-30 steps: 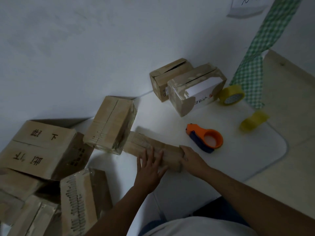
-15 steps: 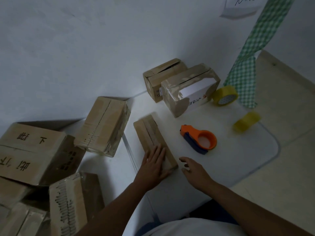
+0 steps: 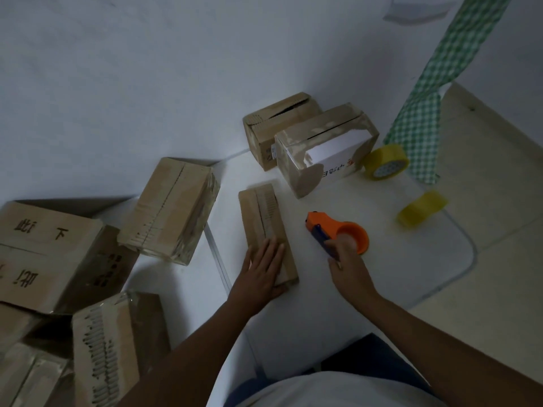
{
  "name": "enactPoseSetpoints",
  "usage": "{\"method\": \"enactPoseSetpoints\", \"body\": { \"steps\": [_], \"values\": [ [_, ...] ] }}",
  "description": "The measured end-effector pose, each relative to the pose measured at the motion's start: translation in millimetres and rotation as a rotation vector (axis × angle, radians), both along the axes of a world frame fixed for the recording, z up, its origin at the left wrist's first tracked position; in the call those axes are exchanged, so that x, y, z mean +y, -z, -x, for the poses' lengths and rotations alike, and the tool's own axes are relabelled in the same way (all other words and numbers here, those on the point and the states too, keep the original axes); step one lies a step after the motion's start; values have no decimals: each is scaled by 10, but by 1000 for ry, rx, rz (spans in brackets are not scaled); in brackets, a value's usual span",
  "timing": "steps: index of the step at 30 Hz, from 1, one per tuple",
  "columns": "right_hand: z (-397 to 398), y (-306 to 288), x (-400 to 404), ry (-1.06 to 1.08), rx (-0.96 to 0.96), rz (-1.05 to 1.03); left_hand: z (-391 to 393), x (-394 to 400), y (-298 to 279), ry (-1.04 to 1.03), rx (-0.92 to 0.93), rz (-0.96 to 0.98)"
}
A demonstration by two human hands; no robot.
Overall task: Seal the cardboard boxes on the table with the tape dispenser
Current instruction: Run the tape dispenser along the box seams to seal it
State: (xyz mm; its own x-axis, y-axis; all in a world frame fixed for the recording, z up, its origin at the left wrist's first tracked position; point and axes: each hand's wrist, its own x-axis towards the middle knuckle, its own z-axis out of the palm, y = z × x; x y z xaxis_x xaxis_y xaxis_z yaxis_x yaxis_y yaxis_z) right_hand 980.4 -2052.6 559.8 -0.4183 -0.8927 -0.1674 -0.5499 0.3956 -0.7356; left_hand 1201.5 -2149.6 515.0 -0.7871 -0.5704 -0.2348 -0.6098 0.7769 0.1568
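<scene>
A long, narrow cardboard box (image 3: 261, 212) lies flat on the white table (image 3: 317, 306), its length running away from me. My left hand (image 3: 264, 267) rests flat on its near end, fingers straight. To its right sits the orange and blue tape dispenser (image 3: 351, 230). My right hand (image 3: 349, 264) reaches it from the near side, and its fingers curl round the blue handle and the orange ring.
Two cardboard boxes (image 3: 279, 121) (image 3: 323, 133) stand at the back by the wall. Two yellow tape rolls (image 3: 385, 161) (image 3: 423, 208) lie at the right. More boxes (image 3: 173, 207) (image 3: 44, 254) (image 3: 111, 342) crowd the left. A green checked cloth (image 3: 426, 113) hangs at the right.
The narrow box was turned from lying across to pointing away from me. My right hand left the box and moved right onto the tape dispenser. My left hand stayed on the box.
</scene>
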Motion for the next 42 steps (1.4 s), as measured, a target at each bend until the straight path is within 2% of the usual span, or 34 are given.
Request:
{"method": "enactPoseSetpoints", "body": {
  "steps": [2,4,7,11,19,22,24,27,31,34,37,42],
  "values": [
    [138,20,-109,44,157,-1,-42,19,-32,-28,32,-22],
    [259,18,-211,75,222,-76,-98,50,-47,-38,52,-16],
    [355,70,-323,7,151,-271,-181,88,-41,-34,34,7],
    [351,102,-393,-62,124,-373,-216,159,-54,-61,8,-3],
    [403,2,-189,-164,300,-415,-248,8,-94,-53,-22,-15],
    [419,-148,-145,-126,174,-311,-184,-151,-187,-91,-5,-37],
    [415,-268,-147,-67,44,-265,-34,-183,-355,-174,123,-148],
    [377,-406,-209,-35,-71,-245,245,-190,-715,-416,371,-395],
    [304,-551,-274,-101,-34,-179,468,-200,-909,-935,590,-908],
    [294,-603,-291,-113,16,-158,502,-164,-942,-1067,662,-1230],
    [291,-631,-300,-136,65,-161,502,-106,-1014,-1142,771,-1357],
    [271,-627,-261,-161,80,-156,469,-65,-1139,-1178,802,-1383]
  ]
}}
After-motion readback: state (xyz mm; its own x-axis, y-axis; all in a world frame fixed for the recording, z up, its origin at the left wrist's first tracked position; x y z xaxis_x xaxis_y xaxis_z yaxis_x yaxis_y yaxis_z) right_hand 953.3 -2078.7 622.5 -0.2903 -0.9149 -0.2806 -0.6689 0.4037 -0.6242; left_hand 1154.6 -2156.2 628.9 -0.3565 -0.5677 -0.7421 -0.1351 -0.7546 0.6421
